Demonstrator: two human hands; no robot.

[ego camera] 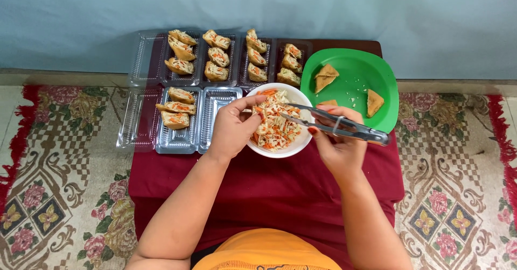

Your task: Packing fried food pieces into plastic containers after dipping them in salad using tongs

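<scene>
My left hand (234, 125) hovers over the left rim of a white bowl (295, 147) of shredded carrot and cabbage filling (276, 127), fingers pinched on a small fried pocket; the piece is mostly hidden. My right hand (336, 143) grips metal tongs (334, 125), whose tips reach into the filling. A green plate (355, 70) behind the bowl carries three unfilled fried triangles (325, 77).
Clear plastic trays (215, 60) at the back hold several stuffed pieces; a nearer tray (175, 111) holds three, and the compartment (218, 113) beside it has none. All rest on a low table under a dark red cloth (269, 184), on a patterned rug (64, 184).
</scene>
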